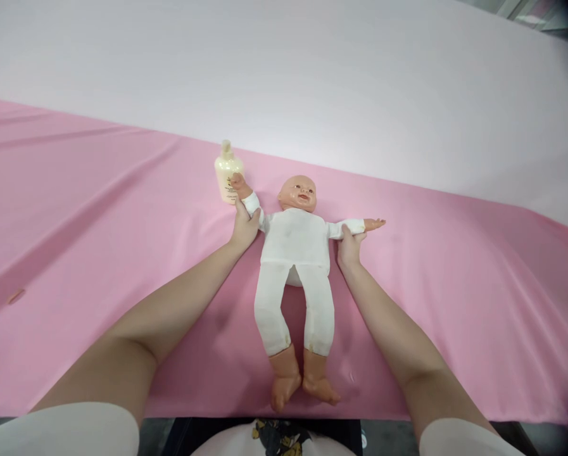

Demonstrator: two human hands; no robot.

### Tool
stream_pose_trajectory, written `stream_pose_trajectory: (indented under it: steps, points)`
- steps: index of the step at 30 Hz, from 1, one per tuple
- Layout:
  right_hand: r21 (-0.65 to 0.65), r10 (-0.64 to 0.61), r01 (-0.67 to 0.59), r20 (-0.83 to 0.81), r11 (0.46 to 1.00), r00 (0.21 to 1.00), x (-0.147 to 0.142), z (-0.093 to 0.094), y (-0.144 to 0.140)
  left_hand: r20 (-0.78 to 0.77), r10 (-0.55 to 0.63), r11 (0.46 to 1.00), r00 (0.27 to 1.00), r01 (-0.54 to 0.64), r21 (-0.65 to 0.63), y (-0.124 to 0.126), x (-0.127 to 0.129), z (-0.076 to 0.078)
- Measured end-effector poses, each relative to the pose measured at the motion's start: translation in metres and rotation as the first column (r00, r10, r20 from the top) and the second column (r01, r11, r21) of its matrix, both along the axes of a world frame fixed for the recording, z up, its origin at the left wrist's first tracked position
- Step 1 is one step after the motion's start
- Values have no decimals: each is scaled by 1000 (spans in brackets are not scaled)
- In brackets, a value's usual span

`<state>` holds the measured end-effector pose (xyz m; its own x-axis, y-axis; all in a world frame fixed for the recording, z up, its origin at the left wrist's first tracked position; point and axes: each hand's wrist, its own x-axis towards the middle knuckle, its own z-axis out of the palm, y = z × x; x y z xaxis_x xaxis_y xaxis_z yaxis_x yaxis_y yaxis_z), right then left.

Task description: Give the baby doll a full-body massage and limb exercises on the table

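Observation:
A baby doll (pixel 295 237) with a white cloth body lies on its back, its feet toward me and its arms spread to both sides. My left hand (pixel 246 225) is closed around the doll's arm on the left, which is bent upward. On the other side, my right hand (pixel 350 246) grips the doll's outstretched arm from below, with the thumb on the white sleeve. Just behind the doll's raised hand stands a cream pump bottle (pixel 227 168), partly covered by that hand.
A pink cloth (pixel 122 253) with some folds covers the table. Far to the left lies a small brownish object (pixel 16 296), too small to name. Behind the cloth rises a plain white surface (pixel 284 82). The table's front edge is close to my body.

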<state>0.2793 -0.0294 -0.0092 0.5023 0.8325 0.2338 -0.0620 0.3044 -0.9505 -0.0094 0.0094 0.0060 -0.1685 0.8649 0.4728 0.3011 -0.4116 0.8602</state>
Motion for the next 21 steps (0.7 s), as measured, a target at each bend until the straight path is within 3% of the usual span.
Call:
stream_pose_trajectory:
  steps: [6, 12, 16, 21]
  points:
    - [92, -85, 74, 122, 993, 989, -3, 17, -10, -180, -99, 980, 979, 127, 152, -16, 6, 12]
    - [151, 57, -116, 349, 982, 935, -14, 26, -21, -351, -65, 971, 934, 140, 193, -20, 6, 16]
    - [174, 48, -148, 478, 974, 877, -13, 21, -18, -442, -52, 978, 895, 136, 160, -21, 6, 15]
    - [37, 165, -247, 649, 968, 743, -12, 12, -13, -507, -134, 972, 852, 211, 98, -16, 6, 11]
